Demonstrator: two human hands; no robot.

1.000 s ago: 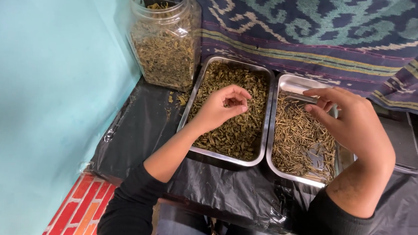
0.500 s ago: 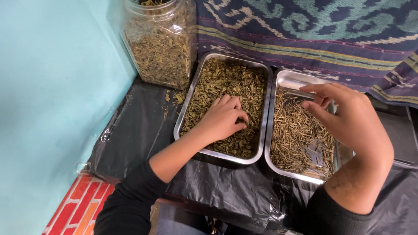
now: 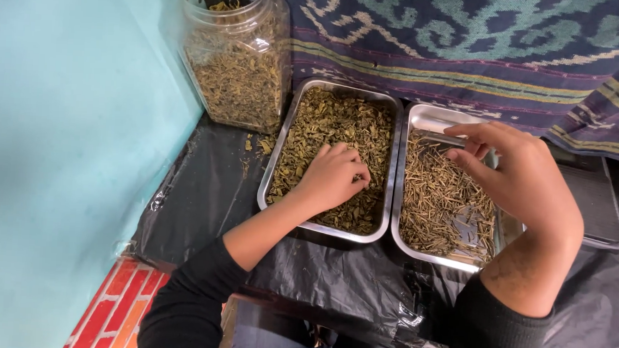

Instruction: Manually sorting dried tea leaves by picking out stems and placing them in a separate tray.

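My left hand (image 3: 332, 176) lies palm down in the left steel tray (image 3: 335, 232), its fingers curled into the dried green leaves (image 3: 333, 119) that fill it. My right hand (image 3: 520, 176) hovers over the right steel tray (image 3: 434, 115), which holds thin dried stems (image 3: 435, 202). Its fingers are spread and slightly bent, and I see nothing between them. Both forearms wear black sleeves. The two trays sit side by side, touching.
A clear plastic jar (image 3: 236, 57) of the same dried leaves stands open behind the left tray, against a teal wall (image 3: 57, 147). Black plastic sheet (image 3: 206, 190) covers the surface. A patterned cloth (image 3: 471, 48) hangs behind. A dark flat tray (image 3: 601, 203) lies at far right. Red brick (image 3: 115, 312) shows below left.
My left hand came down from a raised pinch into the leaves, then curled its fingers tighter. My right hand stayed in place over the stems.
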